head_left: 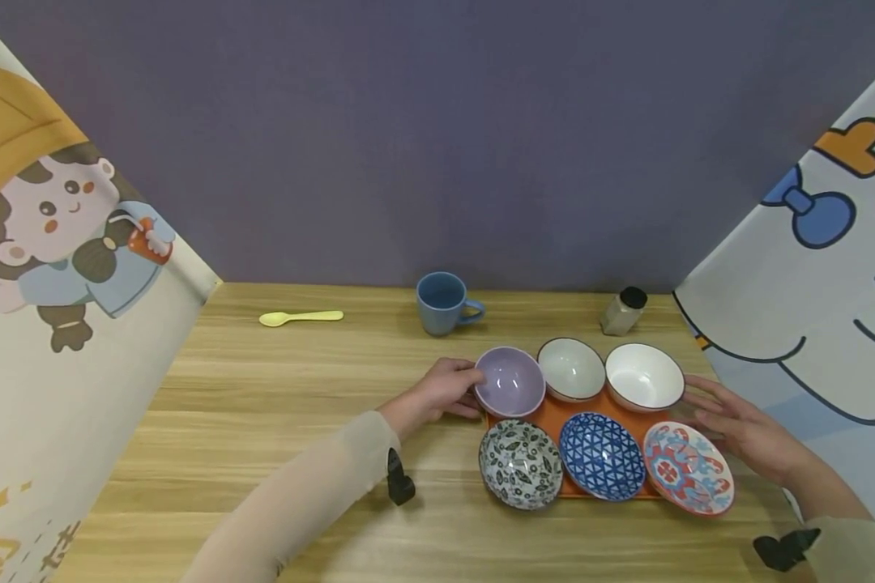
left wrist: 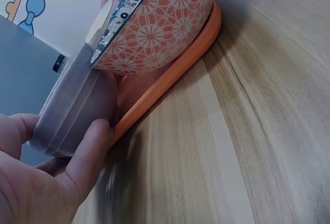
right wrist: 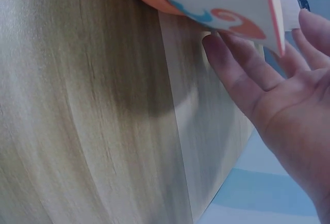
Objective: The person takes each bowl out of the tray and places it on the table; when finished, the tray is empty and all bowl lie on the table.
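Note:
My left hand holds the purple bowl by its left side, with the thumb at the rim and the other fingers against the outer wall. This bowl is at the back left of an orange tray. Beside it on the tray are a pale grey-green bowl and a white bowl. In front sit a leaf-patterned bowl, a blue triangle-patterned bowl and a red-and-blue patterned bowl. My right hand lies at the tray's right side, fingers extended beside the white and red-and-blue bowls.
Behind the bowls stand a blue mug and a small jar with a black lid. A yellow spoon lies at the back left of the wooden table. Printed panels flank both sides, and a dark wall rises behind.

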`<act>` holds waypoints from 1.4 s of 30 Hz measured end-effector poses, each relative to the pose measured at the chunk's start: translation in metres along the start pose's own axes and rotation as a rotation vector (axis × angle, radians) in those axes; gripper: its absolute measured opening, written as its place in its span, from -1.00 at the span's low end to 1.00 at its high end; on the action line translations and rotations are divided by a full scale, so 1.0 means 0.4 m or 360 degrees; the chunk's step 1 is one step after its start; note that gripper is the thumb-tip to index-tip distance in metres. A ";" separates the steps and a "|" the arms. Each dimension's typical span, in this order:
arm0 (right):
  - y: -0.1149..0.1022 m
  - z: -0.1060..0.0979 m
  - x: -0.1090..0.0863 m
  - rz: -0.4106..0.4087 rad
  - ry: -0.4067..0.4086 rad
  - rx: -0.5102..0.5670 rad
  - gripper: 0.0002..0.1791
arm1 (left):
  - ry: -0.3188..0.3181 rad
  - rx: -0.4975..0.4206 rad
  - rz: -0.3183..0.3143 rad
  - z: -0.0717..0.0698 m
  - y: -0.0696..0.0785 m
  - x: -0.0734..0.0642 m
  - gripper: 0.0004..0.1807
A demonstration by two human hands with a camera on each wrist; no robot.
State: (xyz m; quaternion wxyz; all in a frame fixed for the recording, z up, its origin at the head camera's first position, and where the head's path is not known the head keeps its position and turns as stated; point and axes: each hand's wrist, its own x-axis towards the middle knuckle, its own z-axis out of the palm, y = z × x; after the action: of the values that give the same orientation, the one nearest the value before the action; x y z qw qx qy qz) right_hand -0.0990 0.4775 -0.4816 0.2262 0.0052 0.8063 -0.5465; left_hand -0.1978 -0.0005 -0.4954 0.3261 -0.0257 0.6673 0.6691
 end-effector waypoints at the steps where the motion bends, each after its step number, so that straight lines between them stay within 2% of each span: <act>1: -0.001 0.002 0.001 0.0011 0.0004 -0.0014 -0.28 | 0.0014 -0.0001 0.0004 -0.001 0.002 -0.002 -0.35; 7: -0.010 0.012 0.009 0.0065 0.0066 -0.0172 -0.29 | 0.0047 -0.0009 0.0040 -0.011 0.022 -0.023 -0.56; 11: -0.014 0.019 0.013 0.0069 0.0073 -0.0232 -0.29 | 0.0023 -0.0013 0.0085 -0.024 0.035 -0.036 -0.54; 17: -0.017 0.026 0.016 0.0050 -0.0003 -0.0216 -0.29 | 0.0033 -0.0034 0.0146 -0.064 0.049 -0.068 -0.52; 20: -0.022 0.031 0.019 -0.0007 0.0004 -0.0269 -0.30 | 0.0069 -0.0035 0.0164 -0.094 0.053 -0.088 -0.55; 25: -0.030 0.040 0.031 -0.0095 0.0158 -0.0520 -0.34 | 0.0152 -0.0043 0.0176 -0.146 0.057 -0.125 -0.62; 33: -0.037 0.048 0.056 0.0076 0.0357 -0.0578 -0.29 | 0.0255 -0.0089 0.0171 -0.246 0.044 -0.182 -0.65; 36: -0.042 0.046 0.062 0.0085 0.0365 -0.0564 -0.27 | 0.0299 -0.0113 0.0155 -0.292 0.031 -0.207 -0.61; 42: -0.047 0.037 0.076 0.0099 0.0277 -0.0531 -0.24 | 0.0376 -0.0111 0.0150 -0.380 0.001 -0.262 -0.50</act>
State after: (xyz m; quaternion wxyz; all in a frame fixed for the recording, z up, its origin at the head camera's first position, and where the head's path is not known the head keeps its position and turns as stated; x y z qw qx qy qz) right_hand -0.1256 0.4495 -0.4808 0.1701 0.0399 0.9017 -0.3954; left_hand -0.1767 -0.1809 -0.4623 0.2123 -0.0842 0.6779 0.6988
